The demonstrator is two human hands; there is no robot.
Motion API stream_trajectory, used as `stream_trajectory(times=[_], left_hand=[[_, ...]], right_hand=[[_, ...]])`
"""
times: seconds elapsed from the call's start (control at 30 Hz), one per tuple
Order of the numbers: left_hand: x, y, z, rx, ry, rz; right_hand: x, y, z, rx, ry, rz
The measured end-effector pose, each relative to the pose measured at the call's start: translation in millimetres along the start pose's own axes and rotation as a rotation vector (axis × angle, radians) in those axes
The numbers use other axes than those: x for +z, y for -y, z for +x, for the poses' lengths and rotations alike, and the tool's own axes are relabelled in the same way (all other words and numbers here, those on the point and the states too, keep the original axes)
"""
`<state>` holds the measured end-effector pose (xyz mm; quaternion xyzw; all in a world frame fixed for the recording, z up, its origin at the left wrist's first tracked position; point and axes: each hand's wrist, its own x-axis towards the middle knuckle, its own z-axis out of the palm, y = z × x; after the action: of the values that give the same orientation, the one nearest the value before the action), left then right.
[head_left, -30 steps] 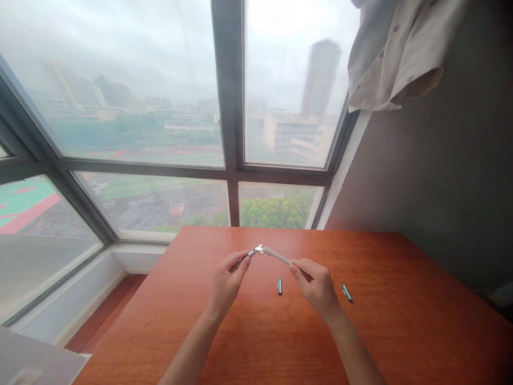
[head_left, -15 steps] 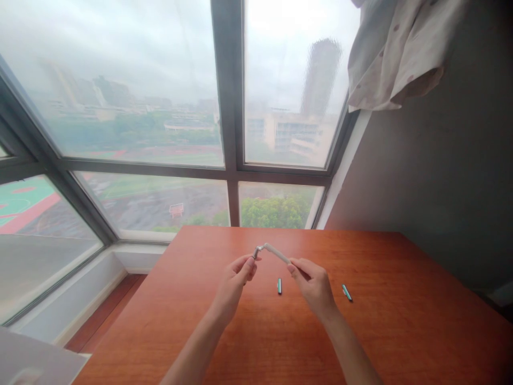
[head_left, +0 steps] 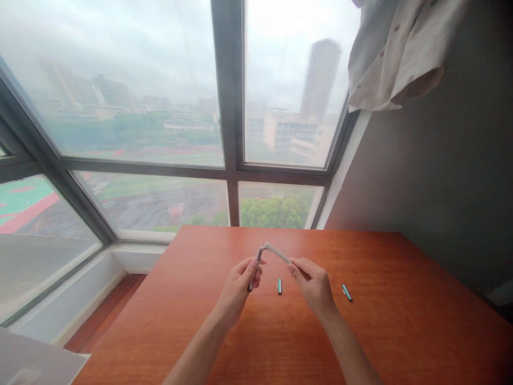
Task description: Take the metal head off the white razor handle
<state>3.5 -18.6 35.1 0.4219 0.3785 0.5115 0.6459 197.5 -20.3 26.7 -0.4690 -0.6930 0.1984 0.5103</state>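
Observation:
My left hand point(head_left: 237, 286) is closed around a silver razor handle point(head_left: 260, 252), whose bent neck points up and whose dark lower end shows below the fingers. My right hand point(head_left: 316, 282) pinches one end of a slim pale rod point(head_left: 277, 252). The rod's far tip meets or nearly meets the neck of the handle; contact is too small to tell. On the table between and below the hands lies a razor cartridge point(head_left: 279, 286) with a teal strip. A second razor cartridge point(head_left: 347, 292) lies right of my right hand.
The reddish-brown wooden table point(head_left: 168, 326) reaches to the window frame point(head_left: 233, 184). A pale shirt point(head_left: 393, 59) hangs at upper right before a grey wall point(head_left: 433, 176). At lower left a white surface point(head_left: 38, 355) stands beside the table.
My left hand has turned the razor handle more upright and shifted it slightly right, so its dark lower end now shows. My right hand and the cartridges have stayed put.

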Motion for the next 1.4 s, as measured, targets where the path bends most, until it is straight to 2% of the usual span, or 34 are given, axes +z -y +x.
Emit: stream_trajectory(times=[0.3,0.53,0.8,1.4], left_hand=[[0.8,-2.3,-0.7,-0.024,0.006,-0.034],[1.0,-4.7,-1.4,-0.028,0.010,-0.041],[-1.6,0.1,0.8,-0.016,-0.002,0.010],[2.8,-1.8,-1.7,-0.048,-0.004,0.012]], right_hand=[[1.7,4.0,0.2,-0.022,0.012,-0.002],[-0.9,-2.3,0.9,0.013,-0.041,-0.046],[1.2,4.1,0.4,-0.012,0.010,0.003],[2.3,6.2,-0.2,-0.020,-0.011,-0.055]])
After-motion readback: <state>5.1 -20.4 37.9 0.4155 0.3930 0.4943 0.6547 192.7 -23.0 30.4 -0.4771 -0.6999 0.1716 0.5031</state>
